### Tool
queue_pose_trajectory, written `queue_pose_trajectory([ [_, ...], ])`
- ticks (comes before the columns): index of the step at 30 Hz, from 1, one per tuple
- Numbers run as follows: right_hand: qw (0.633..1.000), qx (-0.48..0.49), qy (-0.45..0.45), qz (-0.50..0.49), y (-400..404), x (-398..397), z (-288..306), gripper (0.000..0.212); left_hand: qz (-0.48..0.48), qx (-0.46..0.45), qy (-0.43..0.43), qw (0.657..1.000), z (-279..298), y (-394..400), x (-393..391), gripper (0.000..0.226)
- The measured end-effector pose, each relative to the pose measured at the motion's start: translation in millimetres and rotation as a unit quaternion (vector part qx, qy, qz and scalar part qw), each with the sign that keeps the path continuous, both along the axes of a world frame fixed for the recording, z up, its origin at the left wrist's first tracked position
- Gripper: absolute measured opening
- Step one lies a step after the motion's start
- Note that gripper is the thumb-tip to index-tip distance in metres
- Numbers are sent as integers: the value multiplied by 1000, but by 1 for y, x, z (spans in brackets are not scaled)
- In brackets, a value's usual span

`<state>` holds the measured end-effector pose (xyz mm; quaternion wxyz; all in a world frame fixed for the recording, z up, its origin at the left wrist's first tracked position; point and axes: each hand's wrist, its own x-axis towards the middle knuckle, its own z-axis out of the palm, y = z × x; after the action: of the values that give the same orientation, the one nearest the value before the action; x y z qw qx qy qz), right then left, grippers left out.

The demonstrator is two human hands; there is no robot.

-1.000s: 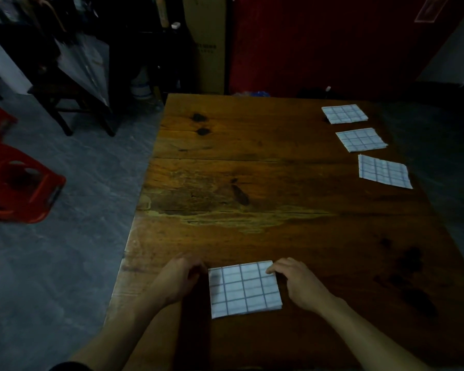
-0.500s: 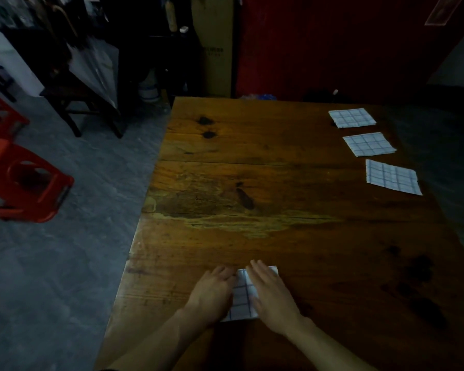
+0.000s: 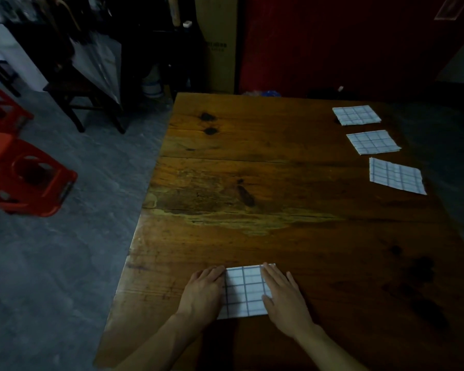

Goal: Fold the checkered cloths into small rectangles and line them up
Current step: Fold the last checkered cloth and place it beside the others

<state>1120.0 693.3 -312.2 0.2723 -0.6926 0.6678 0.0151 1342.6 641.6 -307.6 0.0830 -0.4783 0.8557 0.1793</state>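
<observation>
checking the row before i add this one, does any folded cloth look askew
Yes. The nearest cloth of the three along the table's right edge is turned at an angle, unlike the far cloth and middle cloth, which lie about square.

The wooden table [image 3: 279,170] looks worn and semi-glossy, the checkered cloth [image 3: 245,290] matt woven, the stool [image 3: 30,180] glossy plastic.

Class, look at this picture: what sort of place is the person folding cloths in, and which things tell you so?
Probably a storage room or a home's back room: a worn wooden table, a red plastic stool on a bare grey floor, and a cardboard box against the wall.
</observation>
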Motion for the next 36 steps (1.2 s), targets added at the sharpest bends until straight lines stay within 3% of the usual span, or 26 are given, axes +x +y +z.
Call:
queue_pose_trajectory([
  [7, 999, -15, 10, -47, -7, 2, 4, 73, 39, 3, -36, 999, 8, -10, -2, 60],
  [13, 998, -10, 63, -5, -30, 4, 11, 83, 68, 23, -78, 994, 12, -25, -13, 70],
  [23, 989, 24, 143, 18, -55, 11, 16, 67, 39, 35, -118, 992, 13, -41, -22, 71],
  [27, 991, 35, 126, 16, -54, 8, 15, 65, 38, 32, -95, 994, 14, -39, -22, 69],
  [36, 999, -21, -11, -22, -58, 15, 23, 10, -17, 31, -72, 997, 13, -40, -16, 80],
])
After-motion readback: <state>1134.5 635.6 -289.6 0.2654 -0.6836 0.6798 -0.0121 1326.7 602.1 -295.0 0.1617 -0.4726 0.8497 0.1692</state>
